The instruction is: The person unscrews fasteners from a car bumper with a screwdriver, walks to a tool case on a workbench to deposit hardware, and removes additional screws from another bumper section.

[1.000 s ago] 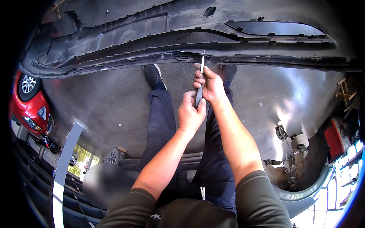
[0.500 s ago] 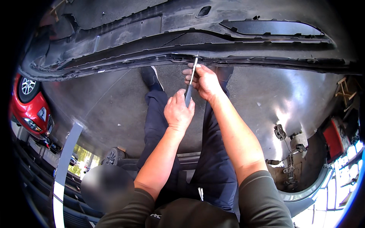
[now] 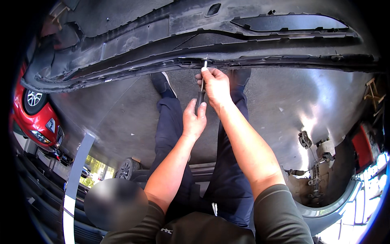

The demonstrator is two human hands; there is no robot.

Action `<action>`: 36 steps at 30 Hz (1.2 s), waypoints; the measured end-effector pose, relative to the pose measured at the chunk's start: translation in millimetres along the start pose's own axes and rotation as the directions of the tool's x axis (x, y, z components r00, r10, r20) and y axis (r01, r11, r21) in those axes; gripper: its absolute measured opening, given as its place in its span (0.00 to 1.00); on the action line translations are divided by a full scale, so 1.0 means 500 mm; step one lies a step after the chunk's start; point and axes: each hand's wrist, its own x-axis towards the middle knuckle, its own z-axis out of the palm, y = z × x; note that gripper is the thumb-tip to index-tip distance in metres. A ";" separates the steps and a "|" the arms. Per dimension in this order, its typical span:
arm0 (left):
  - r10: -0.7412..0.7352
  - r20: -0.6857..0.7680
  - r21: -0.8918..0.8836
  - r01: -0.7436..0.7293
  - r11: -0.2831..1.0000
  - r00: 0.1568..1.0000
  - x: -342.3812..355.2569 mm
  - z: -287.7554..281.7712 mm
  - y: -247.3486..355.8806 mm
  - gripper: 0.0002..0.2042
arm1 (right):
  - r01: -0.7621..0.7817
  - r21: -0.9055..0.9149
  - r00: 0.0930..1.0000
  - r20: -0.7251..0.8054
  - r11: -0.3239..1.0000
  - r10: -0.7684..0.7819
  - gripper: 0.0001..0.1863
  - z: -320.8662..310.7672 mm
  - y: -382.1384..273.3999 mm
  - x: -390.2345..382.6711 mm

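Observation:
A long black plastic bumper panel crosses the upper view, with clip tabs along its edges. A slim tool with a dark handle and a metal shaft points up at the panel's near edge, its tip at that edge. My left hand is closed on the handle's lower end. My right hand is higher, its fingers closed around the shaft just below the panel. My two shoes stand on the floor behind the tool, partly hidden under the panel.
A red car is at the left, beside a grey-and-white post. A car's open wheel well with exposed parts is at lower right, near a wooden stand and a red object. Grey concrete floor surrounds me.
Both hands and the tool have shifted left since a second ago. My right fingers, looser half a second ago, are closer around the shaft now, with the thumb higher.

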 end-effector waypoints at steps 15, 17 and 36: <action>-0.420 0.654 -0.405 0.760 0.508 0.629 0.002 -0.038 -0.033 0.17 | -0.047 -0.062 0.988 0.146 0.997 0.056 0.12 -0.058 0.037 0.007; -0.427 0.641 -0.384 0.749 0.540 0.637 0.005 -0.044 -0.031 0.17 | -0.040 -0.018 0.988 0.149 0.999 0.042 0.13 -0.053 0.037 -0.001; -0.390 0.546 -0.343 0.622 0.704 0.742 0.010 -0.033 0.017 0.13 | -0.036 0.025 0.976 0.216 0.999 0.030 0.12 -0.064 0.003 0.007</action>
